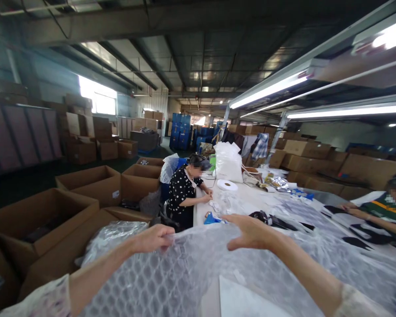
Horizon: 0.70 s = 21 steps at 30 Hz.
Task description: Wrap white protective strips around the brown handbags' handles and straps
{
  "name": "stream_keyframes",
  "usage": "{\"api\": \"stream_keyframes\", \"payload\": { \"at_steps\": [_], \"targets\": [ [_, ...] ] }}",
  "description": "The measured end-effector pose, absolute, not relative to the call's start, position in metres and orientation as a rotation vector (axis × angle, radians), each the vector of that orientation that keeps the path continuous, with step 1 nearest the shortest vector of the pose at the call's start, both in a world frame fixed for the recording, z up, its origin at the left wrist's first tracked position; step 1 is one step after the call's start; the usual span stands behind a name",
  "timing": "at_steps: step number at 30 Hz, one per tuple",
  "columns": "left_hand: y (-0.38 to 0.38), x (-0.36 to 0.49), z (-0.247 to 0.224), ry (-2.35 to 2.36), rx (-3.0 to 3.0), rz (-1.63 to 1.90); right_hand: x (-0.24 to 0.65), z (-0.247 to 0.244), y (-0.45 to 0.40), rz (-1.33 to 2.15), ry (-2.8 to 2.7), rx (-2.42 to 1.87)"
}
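Observation:
A wide sheet of clear bubble wrap (141,281) spreads in front of me, over the near end of the table and past its left side. My left hand (153,238) is closed on the sheet's far edge, with the fingers curled around the film. My right hand (251,232) is over the sheet farther right, its thumb and fingers apart; whether it touches the film is hard to tell. A white flat piece (247,299) shows at the bottom, below the hands. Just beyond my right hand are a small blue packet (211,218) and a black item (267,219).
Open cardboard boxes (89,180) crowd the left side. One co-worker (185,189) sits at the table's left edge; another (387,211) handles black and white pieces at right. A white roll (227,185) and a stuffed white bag (229,163) stand farther along the table.

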State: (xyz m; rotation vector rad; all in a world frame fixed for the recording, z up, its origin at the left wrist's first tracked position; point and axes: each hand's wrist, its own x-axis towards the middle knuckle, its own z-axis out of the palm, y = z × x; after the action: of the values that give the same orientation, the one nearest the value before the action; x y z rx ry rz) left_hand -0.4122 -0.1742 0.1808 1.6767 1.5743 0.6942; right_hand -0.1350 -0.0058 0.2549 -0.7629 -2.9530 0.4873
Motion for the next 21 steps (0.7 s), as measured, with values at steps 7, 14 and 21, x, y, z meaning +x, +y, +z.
{"api": "stream_keyframes", "payload": {
  "at_steps": [7,14,21],
  "targets": [
    [-0.185,-0.368,0.194,1.817,2.042,0.714,-0.209,0.227,-0.081,0.072,-3.231,-0.414],
    [-0.192,-0.374,0.187,1.765,1.925,0.777,-0.204,0.23,-0.077,-0.109,-3.231,-0.364],
    [-0.184,-0.379,0.176,1.851,1.825,0.819,-0.194,0.228,-0.11,-0.42,-3.096,-0.167]
  ]
}}
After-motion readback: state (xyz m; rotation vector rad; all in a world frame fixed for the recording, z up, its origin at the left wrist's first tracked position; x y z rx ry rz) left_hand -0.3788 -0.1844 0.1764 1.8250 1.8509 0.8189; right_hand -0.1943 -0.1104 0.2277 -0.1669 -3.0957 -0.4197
